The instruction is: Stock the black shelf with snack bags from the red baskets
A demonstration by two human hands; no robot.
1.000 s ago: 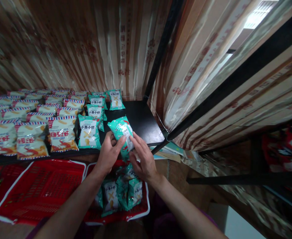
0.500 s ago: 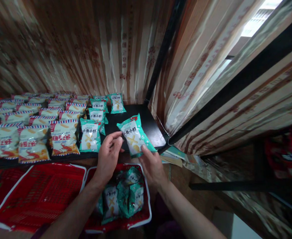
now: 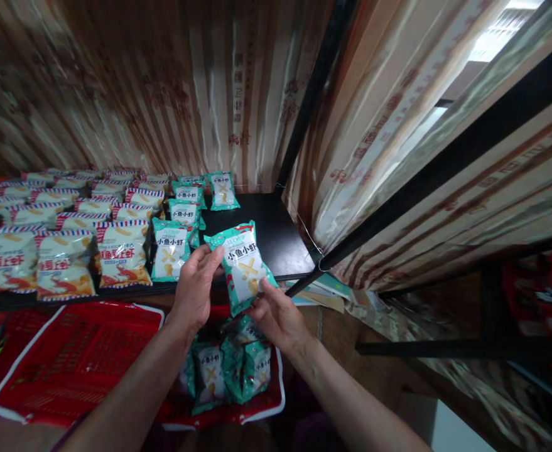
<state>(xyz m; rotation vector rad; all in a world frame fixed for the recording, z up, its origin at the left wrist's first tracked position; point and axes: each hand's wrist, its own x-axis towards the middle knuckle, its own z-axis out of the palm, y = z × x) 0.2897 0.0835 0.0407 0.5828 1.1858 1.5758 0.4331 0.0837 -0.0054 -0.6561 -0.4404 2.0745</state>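
Observation:
A teal and white snack bag (image 3: 243, 263) is held tilted between my two hands, above the front edge of the black shelf (image 3: 276, 232). My left hand (image 3: 196, 282) pinches its upper left corner. My right hand (image 3: 278, 314) grips the lower right, thumb on the front and fingers behind. Below my wrists, a red basket (image 3: 276, 402) contains several more teal bags (image 3: 210, 373). Matching teal bags stand on the shelf to the left, the front one (image 3: 171, 251) close to my left hand; another bag (image 3: 222, 190) stands at the back.
Rows of white and orange snack bags (image 3: 122, 251) fill the shelf's left side. A second red basket (image 3: 82, 351) lies at lower left. Black metal posts (image 3: 379, 232) slant along the right, before striped curtains (image 3: 257, 94). Papers (image 3: 318, 295) lie beneath the shelf corner.
The teal bag has moved slightly left and down and turned more upright. My left hand, apart from it before, now grips its upper corner. My right hand keeps hold lower down.

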